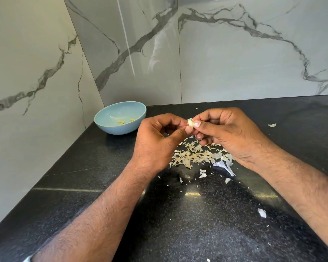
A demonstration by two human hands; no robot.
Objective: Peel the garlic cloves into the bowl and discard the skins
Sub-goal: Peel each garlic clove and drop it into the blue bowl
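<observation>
Loose flakes lie scattered on the black counter [197,224] nearest the person. Beyond them, a heap of skins [195,156] sits under the raised hands. Above it, the left hand [159,137] and right hand [225,129] both pinch one clove [190,123] between thumbs and fingertips. Farther left, by the marble wall [234,53], the blue bowl [110,127] holds a few peeled cloves [121,121].
</observation>
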